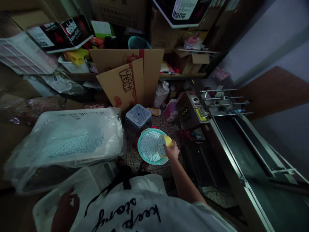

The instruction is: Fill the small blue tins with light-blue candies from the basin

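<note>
Stool (138, 115) beside basin (154, 163) — right grip (173, 150) pinching yellow scoop (167, 140); left grip (65, 206) dim — cannot tell.

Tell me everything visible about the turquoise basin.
The turquoise basin is round, plastic-looking and upright, near a gridded grey stool. Small pale pellets fill much of it. Something red shows behind its rim. A yellow scoop in the right hand is over its right side; whether scoop and basin touch is unclear.

One white shirt (142, 200), black cursive lettering (131, 214) reading "keep story" across it; pale sleeve (202, 206); thin black cord (94, 202).
</note>
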`<action>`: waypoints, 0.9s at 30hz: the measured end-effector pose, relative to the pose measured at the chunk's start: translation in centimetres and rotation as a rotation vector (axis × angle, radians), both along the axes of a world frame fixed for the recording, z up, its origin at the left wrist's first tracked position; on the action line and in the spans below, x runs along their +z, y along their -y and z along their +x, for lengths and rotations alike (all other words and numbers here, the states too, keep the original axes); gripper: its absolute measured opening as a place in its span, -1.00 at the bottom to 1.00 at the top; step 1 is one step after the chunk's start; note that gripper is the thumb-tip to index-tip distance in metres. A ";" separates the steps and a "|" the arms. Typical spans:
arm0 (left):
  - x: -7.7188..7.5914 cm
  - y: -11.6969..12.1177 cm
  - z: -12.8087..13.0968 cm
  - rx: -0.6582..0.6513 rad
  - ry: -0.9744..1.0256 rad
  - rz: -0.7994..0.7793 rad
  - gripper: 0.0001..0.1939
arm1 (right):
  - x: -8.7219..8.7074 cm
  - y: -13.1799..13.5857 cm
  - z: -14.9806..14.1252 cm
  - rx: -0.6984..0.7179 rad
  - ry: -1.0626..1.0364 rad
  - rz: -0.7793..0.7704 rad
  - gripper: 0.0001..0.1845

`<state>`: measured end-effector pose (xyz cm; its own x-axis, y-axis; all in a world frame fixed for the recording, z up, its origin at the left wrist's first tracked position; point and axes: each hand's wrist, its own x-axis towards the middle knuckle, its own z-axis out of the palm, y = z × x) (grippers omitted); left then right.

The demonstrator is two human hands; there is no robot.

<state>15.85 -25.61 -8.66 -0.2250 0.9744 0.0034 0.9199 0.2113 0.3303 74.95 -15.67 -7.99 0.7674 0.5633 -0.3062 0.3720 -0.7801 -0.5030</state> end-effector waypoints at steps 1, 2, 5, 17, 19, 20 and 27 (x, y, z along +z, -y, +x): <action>0.4 -0.2 -0.3 -0.005 0.036 -0.003 -0.56 | 0.1 -0.1 0.0 0.020 0.015 0.003 -0.33; 0.8 -0.3 -0.5 -0.007 0.072 -0.005 -0.57 | 0.1 -0.2 0.0 0.036 0.027 0.006 -0.29; 1.6 -0.7 -0.2 0.027 0.144 0.011 -0.56 | 0.4 -0.4 0.6 0.065 0.051 0.009 -0.25; -0.8 -0.6 3.7 -0.009 0.340 -0.091 -0.36 | 0.8 -1.3 1.4 0.107 0.087 0.008 -0.27; -0.8 -0.2 3.3 -0.021 0.342 -0.091 -0.40 | 1.0 -1.0 1.2 0.099 0.093 0.022 -0.22; -0.7 -0.1 3.2 -0.028 0.340 -0.088 -0.41 | 1.0 -0.8 1.1 0.097 0.097 0.029 -0.20; -1.3 1.0 3.0 -0.108 0.260 -0.097 -0.45 | 0.9 -0.6 0.9 0.059 0.068 -0.004 -0.30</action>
